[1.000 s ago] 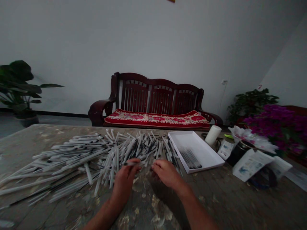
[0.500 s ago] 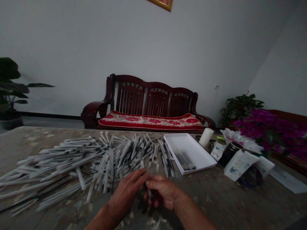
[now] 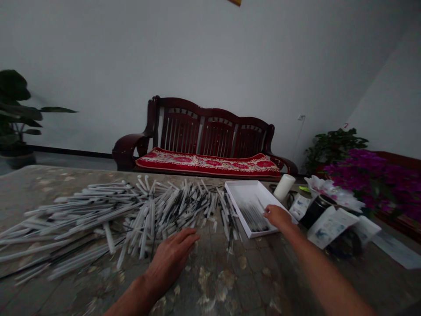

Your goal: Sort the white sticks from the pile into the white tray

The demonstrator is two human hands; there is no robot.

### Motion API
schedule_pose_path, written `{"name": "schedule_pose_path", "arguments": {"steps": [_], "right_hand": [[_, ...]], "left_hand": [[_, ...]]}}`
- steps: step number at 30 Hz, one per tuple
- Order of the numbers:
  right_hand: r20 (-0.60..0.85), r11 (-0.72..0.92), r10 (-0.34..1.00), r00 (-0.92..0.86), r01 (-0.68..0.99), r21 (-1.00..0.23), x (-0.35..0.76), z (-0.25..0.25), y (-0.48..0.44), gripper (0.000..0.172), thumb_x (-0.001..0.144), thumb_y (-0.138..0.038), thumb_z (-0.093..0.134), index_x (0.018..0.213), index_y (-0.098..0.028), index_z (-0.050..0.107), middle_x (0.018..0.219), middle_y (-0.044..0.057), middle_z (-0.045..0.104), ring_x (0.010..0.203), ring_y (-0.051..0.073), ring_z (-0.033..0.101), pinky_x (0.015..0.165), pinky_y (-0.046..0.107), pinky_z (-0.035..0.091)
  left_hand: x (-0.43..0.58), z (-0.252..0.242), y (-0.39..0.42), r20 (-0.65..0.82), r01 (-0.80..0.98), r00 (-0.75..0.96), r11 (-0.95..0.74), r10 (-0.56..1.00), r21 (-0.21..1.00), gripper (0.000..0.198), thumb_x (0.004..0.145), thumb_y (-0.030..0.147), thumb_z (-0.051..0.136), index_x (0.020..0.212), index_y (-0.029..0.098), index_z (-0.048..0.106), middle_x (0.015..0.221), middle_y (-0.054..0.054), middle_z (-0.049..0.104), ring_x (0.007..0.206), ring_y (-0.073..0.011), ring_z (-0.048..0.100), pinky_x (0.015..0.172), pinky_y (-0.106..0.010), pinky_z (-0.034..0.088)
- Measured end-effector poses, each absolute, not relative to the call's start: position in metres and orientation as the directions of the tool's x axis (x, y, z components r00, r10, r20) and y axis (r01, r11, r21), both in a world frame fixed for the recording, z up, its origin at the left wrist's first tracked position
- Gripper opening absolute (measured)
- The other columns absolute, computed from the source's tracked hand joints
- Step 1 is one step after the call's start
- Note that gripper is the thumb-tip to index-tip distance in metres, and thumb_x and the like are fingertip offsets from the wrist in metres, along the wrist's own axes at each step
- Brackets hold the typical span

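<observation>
My right hand reaches over the shallow white box, fingers pinched on a slim pale pen, its outline blurred. Inside the box, a row of similar pens with dark ends lies side by side. My left hand rests on the table with its fingers stretched out and nothing in them. Just beyond its fingertips spreads a large loose pile of whitish tubes and pen parts, some of them black.
Right of the box stand a white cylinder, a dark jar, folded printed cards and artificial flowers. The stone-patterned table carries everything. Behind it is a wooden bench with a red cover.
My right hand has moved away from my left, rightward to the box, carrying the pen. My left hand has dropped slightly and lies apart on the table.
</observation>
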State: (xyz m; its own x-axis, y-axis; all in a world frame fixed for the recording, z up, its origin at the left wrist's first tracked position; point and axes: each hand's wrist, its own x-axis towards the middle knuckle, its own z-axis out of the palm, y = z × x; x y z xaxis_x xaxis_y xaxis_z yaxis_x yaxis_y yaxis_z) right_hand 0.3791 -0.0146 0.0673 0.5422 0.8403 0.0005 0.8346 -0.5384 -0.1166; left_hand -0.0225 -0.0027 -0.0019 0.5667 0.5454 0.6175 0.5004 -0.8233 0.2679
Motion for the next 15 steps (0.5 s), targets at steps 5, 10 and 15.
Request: {"name": "schedule_pose_path", "arguments": {"steps": [5,10,15], "right_hand": [[-0.03,-0.533,0.846,0.532,0.845,-0.029,0.379,0.049,-0.015,0.023,0.082,-0.025,0.058,0.1,-0.02,0.072,0.11,0.012,0.071,0.104,0.025,0.064,0.074,0.029,0.041],[-0.038,-0.51,0.86,0.509,0.859,-0.038,0.375,0.052,-0.02,0.024,0.087,-0.026,0.052,0.099,-0.022,0.073,0.108,0.009,0.072,0.102,0.022,0.065,0.074,0.027,0.041],[0.015,-0.483,0.875,0.485,0.873,-0.064,0.349,0.068,-0.024,0.026,0.084,-0.016,0.052,0.1,-0.015,0.073,0.109,0.016,0.071,0.103,0.026,0.064,0.078,0.031,0.043]], "left_hand": [[-0.024,-0.002,-0.003,0.604,0.478,0.577,-0.827,0.549,0.296,0.03,0.092,0.019,0.044,0.107,0.025,0.069,0.109,-0.004,0.073,0.097,-0.0154,0.07,0.085,-0.023,0.055],[-0.025,0.0,-0.002,0.576,0.479,0.581,-0.814,0.575,0.33,0.029,0.093,0.022,0.045,0.106,0.026,0.07,0.11,-0.003,0.072,0.094,-0.0148,0.071,0.083,-0.022,0.055],[-0.028,0.001,-0.001,0.577,0.5,0.557,-0.796,0.597,0.341,0.03,0.092,0.023,0.043,0.107,0.027,0.069,0.111,-0.003,0.072,0.094,-0.0151,0.071,0.084,-0.024,0.055]]}}
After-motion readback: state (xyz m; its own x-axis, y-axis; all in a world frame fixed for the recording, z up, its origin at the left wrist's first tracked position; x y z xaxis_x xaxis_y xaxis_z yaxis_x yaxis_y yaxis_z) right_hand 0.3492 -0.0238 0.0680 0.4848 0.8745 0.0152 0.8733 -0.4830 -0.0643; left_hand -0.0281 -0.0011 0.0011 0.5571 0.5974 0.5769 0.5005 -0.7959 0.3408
